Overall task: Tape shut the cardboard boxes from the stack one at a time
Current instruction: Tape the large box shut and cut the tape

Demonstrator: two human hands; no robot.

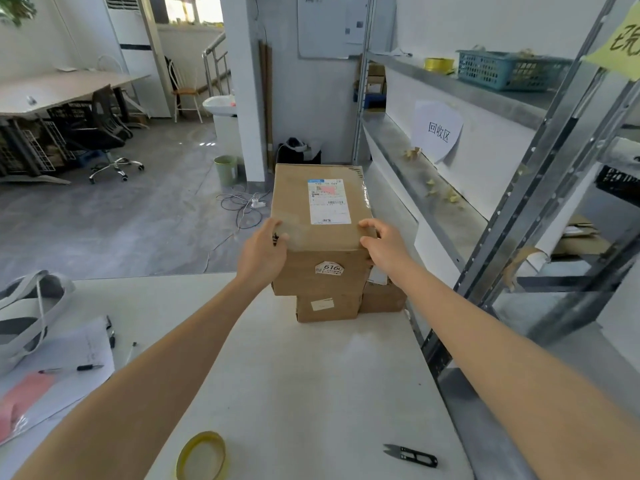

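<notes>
My left hand [265,252] and right hand [382,245] each hold a curled grip on a near corner of the top cardboard box [320,206], which sits on the stack [327,308] at the far edge of the counter [311,375].

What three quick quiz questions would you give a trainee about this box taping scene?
1. True or false: the left hand and right hand both grip the top box of the stack.
2. The yellow tape roll lies: A on the top box; B on the table, near the person; C in the left hand.
3. Fill in: the black snips lie to the tape roll's ____.
Key: 1 true; 2 B; 3 right.
</notes>
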